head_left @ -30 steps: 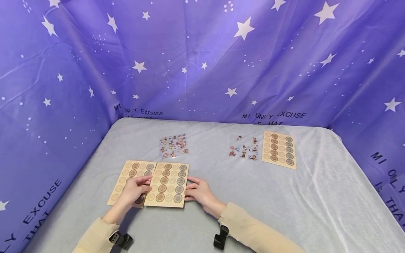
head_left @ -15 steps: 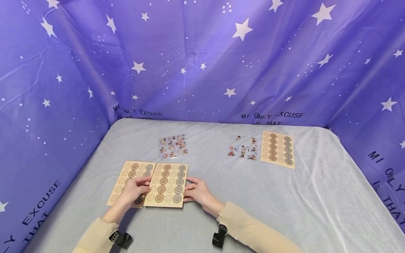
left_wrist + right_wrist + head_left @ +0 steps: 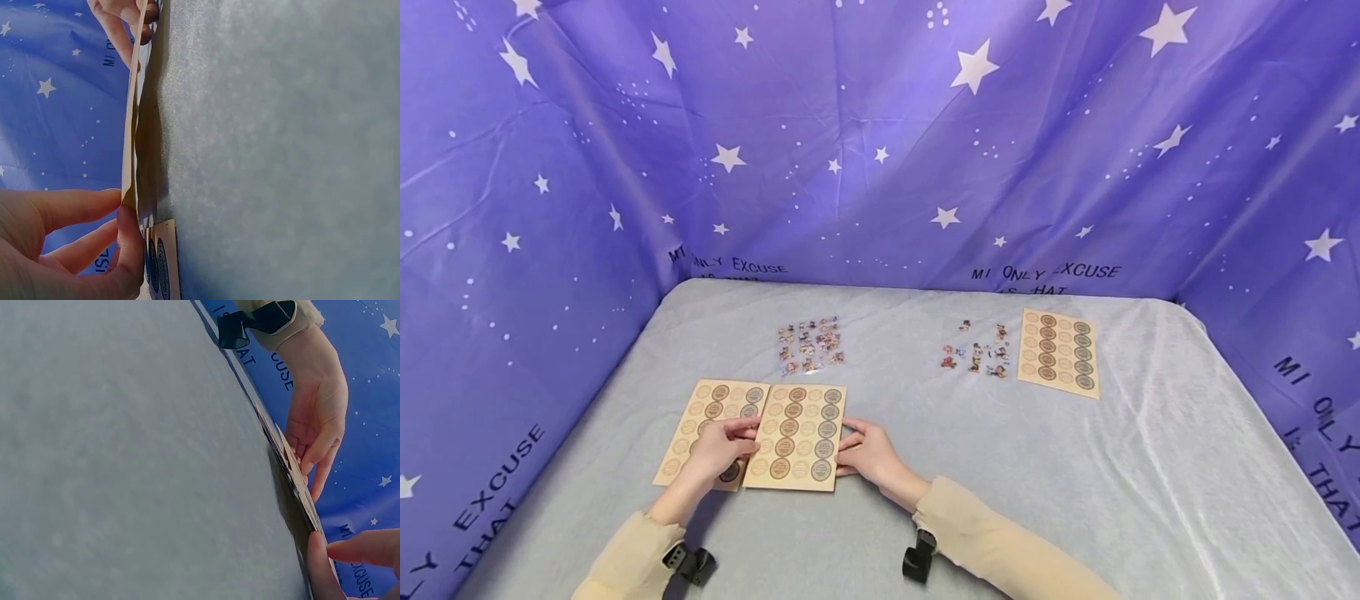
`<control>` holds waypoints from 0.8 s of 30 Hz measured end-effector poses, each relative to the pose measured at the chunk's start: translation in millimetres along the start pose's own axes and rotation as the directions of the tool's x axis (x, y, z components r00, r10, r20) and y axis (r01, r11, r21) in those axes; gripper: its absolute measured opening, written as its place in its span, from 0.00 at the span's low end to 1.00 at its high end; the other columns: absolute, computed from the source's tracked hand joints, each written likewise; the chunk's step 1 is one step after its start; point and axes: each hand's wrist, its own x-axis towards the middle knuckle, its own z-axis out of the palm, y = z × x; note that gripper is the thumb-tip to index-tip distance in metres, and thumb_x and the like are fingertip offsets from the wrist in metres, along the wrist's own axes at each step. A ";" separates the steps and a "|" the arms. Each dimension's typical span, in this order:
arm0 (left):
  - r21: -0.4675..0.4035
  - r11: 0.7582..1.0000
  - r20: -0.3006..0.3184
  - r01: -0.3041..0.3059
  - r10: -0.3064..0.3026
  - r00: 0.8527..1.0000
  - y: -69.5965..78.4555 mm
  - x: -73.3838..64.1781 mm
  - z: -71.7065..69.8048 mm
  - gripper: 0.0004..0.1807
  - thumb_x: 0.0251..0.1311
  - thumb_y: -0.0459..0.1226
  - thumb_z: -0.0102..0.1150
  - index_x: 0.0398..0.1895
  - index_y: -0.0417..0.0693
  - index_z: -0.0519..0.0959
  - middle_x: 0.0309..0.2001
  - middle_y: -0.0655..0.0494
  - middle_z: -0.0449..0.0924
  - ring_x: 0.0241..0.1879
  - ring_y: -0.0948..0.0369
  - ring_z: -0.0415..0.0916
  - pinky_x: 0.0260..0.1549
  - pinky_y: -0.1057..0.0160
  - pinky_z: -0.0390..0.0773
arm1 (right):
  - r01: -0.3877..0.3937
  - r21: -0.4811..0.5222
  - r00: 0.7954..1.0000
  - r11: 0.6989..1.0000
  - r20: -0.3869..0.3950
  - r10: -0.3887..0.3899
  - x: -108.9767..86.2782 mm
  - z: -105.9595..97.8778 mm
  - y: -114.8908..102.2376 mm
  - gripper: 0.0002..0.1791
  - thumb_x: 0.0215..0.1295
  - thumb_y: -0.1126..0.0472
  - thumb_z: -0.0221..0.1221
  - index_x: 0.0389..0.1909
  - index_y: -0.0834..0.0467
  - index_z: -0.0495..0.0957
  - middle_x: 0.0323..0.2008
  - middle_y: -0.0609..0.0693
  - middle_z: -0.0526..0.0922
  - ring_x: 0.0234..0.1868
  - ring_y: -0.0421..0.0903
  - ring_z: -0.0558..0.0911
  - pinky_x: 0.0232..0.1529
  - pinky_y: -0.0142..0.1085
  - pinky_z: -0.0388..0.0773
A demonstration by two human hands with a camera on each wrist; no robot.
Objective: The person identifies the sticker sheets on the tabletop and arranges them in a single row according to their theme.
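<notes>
A tan sheet of round stickers (image 3: 805, 437) is held between both hands, close over the table. My left hand (image 3: 717, 454) pinches its left edge between thumb and fingers; the left wrist view shows those fingertips (image 3: 122, 199) meeting at the edge. On the opposite side my right hand (image 3: 872, 457) grips the right edge, with thumb (image 3: 320, 559) and finger on either face in the right wrist view. A second tan sticker sheet (image 3: 688, 433) lies flat to the left, partly covered by the left hand and overlapped by the held sheet's edge in the head view.
Toward the back lie a clear sheet of small colourful character stickers (image 3: 808, 346) and, further right, another clear sticker sheet (image 3: 976, 354) with gaps. Beside that lies a third tan sticker sheet (image 3: 1058, 354). Purple star-patterned curtains (image 3: 880, 200) surround the grey cloth-covered table (image 3: 1037, 467).
</notes>
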 end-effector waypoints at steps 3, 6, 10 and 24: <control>0.003 1.000 0.004 -0.005 0.005 1.000 0.2 0.1 -0.3 0.24 0.46 0.22 0.55 0.51 0.27 0.69 0.28 0.49 0.75 0.23 0.65 0.71 0.19 0.70 0.72 | -0.003 -0.012 1.000 1.000 0.007 0.003 1.5 -0.8 0.8 0.34 0.45 0.80 0.55 0.58 0.74 0.59 0.27 0.61 0.76 0.21 0.45 0.79 0.26 0.38 0.81; 0.001 1.000 0.004 -0.007 0.007 1.000 -0.3 0.7 -0.2 0.24 0.46 0.22 0.55 0.51 0.27 0.69 0.28 0.47 0.75 0.22 0.65 0.71 0.19 0.70 0.73 | 0.028 -0.020 0.999 0.999 0.029 -0.027 3.6 -2.4 4.5 0.33 0.44 0.79 0.55 0.57 0.74 0.60 0.25 0.57 0.76 0.19 0.45 0.79 0.24 0.36 0.80; -0.001 1.000 0.005 -0.006 0.006 1.000 -1.5 1.2 0.3 0.24 0.45 0.21 0.55 0.51 0.27 0.70 0.27 0.46 0.74 0.22 0.64 0.71 0.19 0.69 0.74 | 0.048 -0.037 0.998 0.998 0.053 -0.046 3.2 -3.4 4.3 0.34 0.44 0.79 0.55 0.57 0.75 0.59 0.24 0.56 0.76 0.19 0.45 0.79 0.23 0.35 0.80; -0.035 0.998 -0.011 -0.051 0.051 0.999 10.0 -6.5 2.4 0.20 0.55 0.28 0.51 0.52 0.28 0.68 0.33 0.47 0.77 0.26 0.63 0.74 0.22 0.69 0.76 | 0.080 -0.098 0.979 0.992 0.197 -0.060 -6.8 -35.1 -6.7 0.18 0.54 0.75 0.52 0.48 0.76 0.69 0.35 0.69 0.76 0.29 0.52 0.80 0.31 0.42 0.80</control>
